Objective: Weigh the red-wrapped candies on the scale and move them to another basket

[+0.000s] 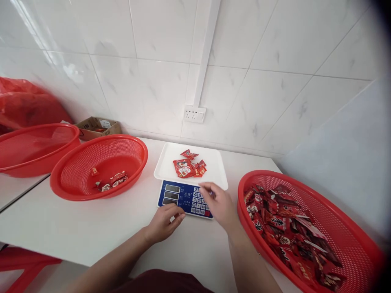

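Note:
A digital scale (184, 196) with a blue keypad panel and a white tray (165, 159) stands in front of me. Several small red snack packets (184, 168) lie together on the tray. My left hand (165, 221) rests at the scale's front edge, just below its displays, with loosely bent fingers, thumb apart and nothing in them. Over the right side of the keypad is my right hand (218, 203), its fingers bent but apart and holding nothing I can see. It covers some of the keys.
On the right, a large red basket (332, 215) holds many red packets. Another red basket (97, 142) at left contains a few packets. Farther left are a third red basket (39, 160), a red plastic bag (27, 101) and a cardboard box (99, 128). A tiled wall with a socket (194, 114) rises behind.

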Demonstrator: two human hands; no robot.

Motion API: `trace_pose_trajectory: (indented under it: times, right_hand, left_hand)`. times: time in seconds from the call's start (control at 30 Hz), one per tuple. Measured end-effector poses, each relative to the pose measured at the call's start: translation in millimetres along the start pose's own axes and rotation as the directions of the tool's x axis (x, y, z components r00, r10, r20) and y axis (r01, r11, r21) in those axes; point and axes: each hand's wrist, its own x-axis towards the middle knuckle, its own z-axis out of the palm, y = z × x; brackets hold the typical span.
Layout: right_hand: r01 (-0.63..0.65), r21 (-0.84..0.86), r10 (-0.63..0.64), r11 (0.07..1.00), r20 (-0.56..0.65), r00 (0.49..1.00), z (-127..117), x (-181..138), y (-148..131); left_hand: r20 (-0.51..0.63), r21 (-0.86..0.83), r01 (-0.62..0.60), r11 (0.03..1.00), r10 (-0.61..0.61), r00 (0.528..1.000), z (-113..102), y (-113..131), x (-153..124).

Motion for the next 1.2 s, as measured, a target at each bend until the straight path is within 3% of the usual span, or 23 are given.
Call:
trace_pose_trajectory:
  times: [0.13, 0.23, 0.37, 0.5, 0.7, 0.8, 0.87, 1.0, 1.1, 1.2]
  right_hand:
    - [-0.003, -0.295, -0.040, 0.956, -0.139, 0.989, 3.7, 68.5, -2.5]
    - [-0.114, -0.408, 0.038, 0.906, -0.190, 0.981, 8.6, 111.1, 0.7]
    - [-0.247, -0.481, 0.173, 0.841, -0.194, 0.966, 13.1, 150.3, 4.3]
    - [-0.254, -0.444, 0.218, 0.859, -0.132, 0.967, 19.1, 165.2, 11.9]
    - [-0.178, -0.292, 0.143, 0.940, -0.137, 0.980, 18.6, 155.9, 13.5]
    - [-0.106, -0.183, 0.075, 0.977, -0.167, 0.983, 13.9, 136.1, 6.3]
    - [-0.001, -0.011, -0.001, 1.000, -0.197, 0.980, 12.3, 115.4, -0.9]
    - [0.148, 0.374, -0.085, 0.915, -0.179, 0.980, 13.8, 70.0, -15.2]
    - [0.162, 0.501, -0.086, 0.850, -0.172, 0.981, 15.4, 49.3, -18.7]
    - [0.162, 0.487, -0.058, 0.858, -0.222, 0.973, 14.5, 42.2, -15.5]
  left_hand:
    - [0.063, -0.071, -0.034, 0.997, 0.038, 0.997, 7.3, -6.6, -5.0]
    - [0.080, -0.131, -0.014, 0.991, 0.025, 0.996, 7.0, -10.1, -9.9]
    - [0.065, -0.187, -0.013, 0.982, 0.025, 0.998, 2.6, -8.5, -10.6]
    - [0.061, -0.190, 0.010, 0.982, 0.001, 0.998, 0.6, -6.2, -9.6]
    - [0.034, -0.221, 0.078, 0.972, -0.073, 0.997, -2.2, -1.1, -8.9]
    - [-0.050, -0.266, 0.131, 0.955, -0.150, 0.987, -17.6, 11.0, 1.2]
    - [-0.131, -0.277, 0.149, 0.949, -0.191, 0.973, -33.4, 20.5, 16.4]
    - [-0.304, -0.167, 0.171, 0.971, -0.215, 0.928, -59.1, 31.9, 61.7]
    - [-0.271, -0.168, 0.165, 0.972, -0.206, 0.940, -60.5, 34.3, 89.1]
    - [-0.215, -0.322, 0.195, 0.926, -0.273, 0.938, -51.1, 36.3, 99.3]
